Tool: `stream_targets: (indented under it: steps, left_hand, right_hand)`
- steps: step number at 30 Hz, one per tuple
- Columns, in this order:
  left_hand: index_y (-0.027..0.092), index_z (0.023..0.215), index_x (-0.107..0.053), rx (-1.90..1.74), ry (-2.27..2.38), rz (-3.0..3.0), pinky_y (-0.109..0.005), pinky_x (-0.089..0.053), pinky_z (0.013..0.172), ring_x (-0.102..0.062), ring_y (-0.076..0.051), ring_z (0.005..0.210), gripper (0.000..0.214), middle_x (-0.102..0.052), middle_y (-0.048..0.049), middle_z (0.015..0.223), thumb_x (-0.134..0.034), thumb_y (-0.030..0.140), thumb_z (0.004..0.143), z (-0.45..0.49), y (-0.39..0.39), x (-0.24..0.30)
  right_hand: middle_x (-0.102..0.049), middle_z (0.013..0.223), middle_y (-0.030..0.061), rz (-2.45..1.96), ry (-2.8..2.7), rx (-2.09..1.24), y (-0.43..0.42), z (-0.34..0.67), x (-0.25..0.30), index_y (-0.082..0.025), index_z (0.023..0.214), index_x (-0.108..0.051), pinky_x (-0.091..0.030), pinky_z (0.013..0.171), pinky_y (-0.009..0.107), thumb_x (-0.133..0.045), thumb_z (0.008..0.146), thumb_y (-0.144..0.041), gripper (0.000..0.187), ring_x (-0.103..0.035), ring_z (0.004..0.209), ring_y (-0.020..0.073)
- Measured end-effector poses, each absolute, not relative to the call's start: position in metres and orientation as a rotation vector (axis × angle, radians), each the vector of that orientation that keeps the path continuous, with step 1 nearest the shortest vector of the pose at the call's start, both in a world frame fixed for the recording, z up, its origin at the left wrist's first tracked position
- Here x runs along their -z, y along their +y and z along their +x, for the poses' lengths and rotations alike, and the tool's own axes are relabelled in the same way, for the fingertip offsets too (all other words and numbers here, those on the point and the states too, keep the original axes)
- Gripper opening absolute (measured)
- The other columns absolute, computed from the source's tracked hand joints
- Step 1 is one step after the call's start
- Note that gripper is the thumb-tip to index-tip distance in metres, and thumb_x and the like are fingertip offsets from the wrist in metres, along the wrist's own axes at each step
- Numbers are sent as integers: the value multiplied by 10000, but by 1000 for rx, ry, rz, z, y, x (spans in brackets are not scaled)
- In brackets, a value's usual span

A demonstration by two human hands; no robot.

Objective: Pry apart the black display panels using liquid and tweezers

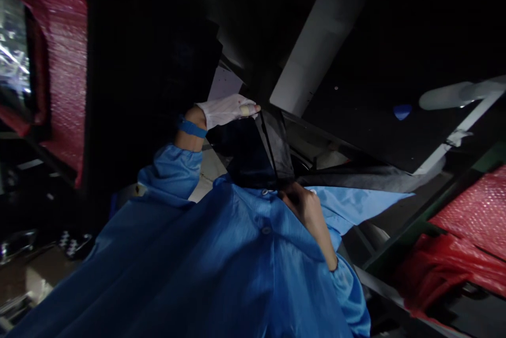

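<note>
Red-lined rack point(68, 79); perhaps glossy panel point(13, 56) inside; hands point(227, 110) point(306, 206) apart

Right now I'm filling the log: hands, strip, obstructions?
Left hand gloved, at top of black strip. Right hand bare, near its lower end. Grips unclear. Smock close by right hand.

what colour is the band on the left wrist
Blue. The wristband shows best in the head view, just below the gloved left hand.
</note>
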State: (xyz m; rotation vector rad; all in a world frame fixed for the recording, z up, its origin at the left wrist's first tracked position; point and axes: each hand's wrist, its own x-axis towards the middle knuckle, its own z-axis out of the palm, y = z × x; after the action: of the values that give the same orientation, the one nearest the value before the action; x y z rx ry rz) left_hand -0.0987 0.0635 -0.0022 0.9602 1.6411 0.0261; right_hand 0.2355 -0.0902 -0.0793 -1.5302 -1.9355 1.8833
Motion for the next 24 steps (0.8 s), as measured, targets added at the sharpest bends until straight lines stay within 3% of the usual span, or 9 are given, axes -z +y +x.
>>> stream_targets:
  steps: [4,10,18,24]
  left_hand:
    - [186,810,-667,30,1625,954,-327,-327,787,-405,-151,731,430,-488,41,668,-712,402,1180,-103,64,1]
    - [190,821,-662,-16,1586,953,-318,-383,814,-474,-161,748,365,-567,10,739,-597,272,1171,-109,59,4]
    - [180,826,-688,-95,1542,1001,-286,-351,800,-426,-143,763,398,-544,37,737,-590,223,1209,-116,53,5]
    - [188,833,-694,-122,1549,981,-296,-328,763,-396,-152,734,420,-518,47,671,-591,216,1239,-120,49,5]
  right_hand:
    - [-843,871,70,-1505,-1876,-1879,-91,236,76,-270,976,-787,-583,765,330,-668,1086,-508,288,-817,811,276]
    - [-802,773,63,-1475,-1796,-1874,-90,236,74,-260,896,-771,-602,691,328,-682,1084,-679,468,-786,719,265]
    - [-802,760,85,-1439,-1730,-1766,-94,228,59,-266,867,-813,-624,603,387,-725,1116,-663,477,-788,663,301]
    - [-826,776,87,-1537,-1716,-1458,-77,241,57,-279,792,-736,-622,591,358,-666,1109,-834,644,-773,646,262]
